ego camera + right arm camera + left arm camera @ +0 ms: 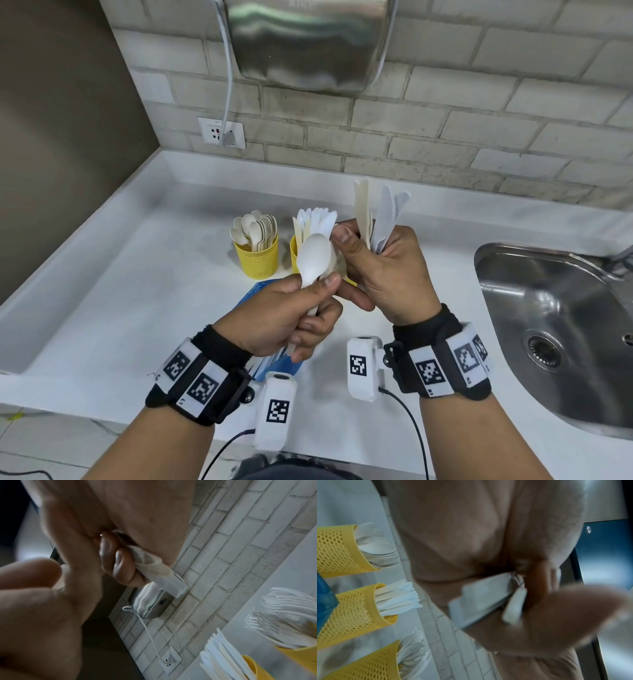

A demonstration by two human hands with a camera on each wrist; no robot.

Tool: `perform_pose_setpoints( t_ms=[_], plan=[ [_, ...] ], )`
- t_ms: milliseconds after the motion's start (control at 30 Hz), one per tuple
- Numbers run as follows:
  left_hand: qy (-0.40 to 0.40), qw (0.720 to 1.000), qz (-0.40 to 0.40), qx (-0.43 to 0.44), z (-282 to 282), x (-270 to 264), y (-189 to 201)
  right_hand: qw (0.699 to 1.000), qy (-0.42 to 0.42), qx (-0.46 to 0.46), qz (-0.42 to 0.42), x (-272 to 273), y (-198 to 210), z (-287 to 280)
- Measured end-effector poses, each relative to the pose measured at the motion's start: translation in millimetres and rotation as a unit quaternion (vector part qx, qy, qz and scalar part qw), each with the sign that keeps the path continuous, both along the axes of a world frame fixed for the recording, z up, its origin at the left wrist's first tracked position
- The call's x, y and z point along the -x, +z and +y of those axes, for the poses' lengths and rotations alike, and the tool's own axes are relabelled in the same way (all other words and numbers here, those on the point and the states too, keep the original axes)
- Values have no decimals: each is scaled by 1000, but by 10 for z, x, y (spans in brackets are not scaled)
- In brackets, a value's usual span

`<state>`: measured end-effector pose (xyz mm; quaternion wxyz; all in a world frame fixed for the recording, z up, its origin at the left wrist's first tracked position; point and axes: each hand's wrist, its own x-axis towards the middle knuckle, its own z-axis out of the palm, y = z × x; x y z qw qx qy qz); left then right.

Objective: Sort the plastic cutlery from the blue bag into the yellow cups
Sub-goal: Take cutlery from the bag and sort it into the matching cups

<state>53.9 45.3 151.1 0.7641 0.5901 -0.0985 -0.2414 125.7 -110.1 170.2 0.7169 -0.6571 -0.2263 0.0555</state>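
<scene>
My left hand (318, 287) grips the handle of a white plastic spoon (313, 260), bowl up, above the blue bag (274, 366) lying on the white counter. My right hand (363, 246) holds an upright bundle of white and cream knives (380, 219) just right of the spoon. A yellow mesh cup of spoons (257, 260) stands behind on the left. A second yellow cup (294, 250) with white cutlery is partly hidden by the spoon. In the left wrist view three cups show: spoons (339, 550), knives (354, 615), forks (368, 662).
A steel sink (548, 308) is set into the counter on the right. On the brick wall hangs a metal hand dryer (308, 41), its white cable running to a socket (222, 133). A brown wall closes the left side.
</scene>
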Motion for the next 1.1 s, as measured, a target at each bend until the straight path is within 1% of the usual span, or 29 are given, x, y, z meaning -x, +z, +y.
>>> perform_pose_setpoints(
  t_ms=[67, 133, 200, 333, 400, 467, 533, 633, 700, 733, 867, 900, 933, 1000, 1100],
  plan=[
    [3, 999, -9, -31, -6, -9, 3, 999, -39, -2, -4, -26, -3, -12],
    [0, 999, -8, -54, -5, -9, 4, 999, -50, 4, -10, -49, 8, -42],
    [-8, 998, -3, -56, -8, -6, 15, 1000, -28, 10, -5, -57, 18, -71],
    [-7, 999, -4, -52, -38, -18, 32, 999, 33, -3, 30, -13, 55, -89],
    [-3, 998, -9, -58, -41, -30, 30, 999, 31, 9, 15, -7, 68, -90],
    [1, 998, -19, -68, -50, -40, 22, 999, 5, 30, -11, -10, 68, -90],
    [21, 997, -23, -66, -73, -51, 11, 1000, -14, -1, -13, -16, 90, -87],
    [84, 994, -17, -62, -97, -69, 9, 995, -50, -82, -1, -75, 89, -100],
    [108, 992, -27, -64, -103, -90, 16, 992, -83, -91, 5, -124, 47, -123],
    [111, 991, -32, -65, -107, -99, 20, 993, -82, -85, 9, -133, 23, -138],
    [106, 992, -26, -66, -129, -113, 33, 999, -18, -46, 11, -53, -51, -122],
    [105, 992, -25, -67, -134, -115, 28, 999, -17, -44, 16, -30, -55, -101],
    [105, 992, -26, -69, -138, -120, 20, 998, -29, -55, 29, -24, -58, -82],
    [108, 991, -33, -73, -138, -135, -3, 989, -80, -107, 62, -50, -57, -63],
    [141, 988, -18, -61, -131, -146, -9, 956, -191, -204, 91, -177, -49, -147]
  ],
)
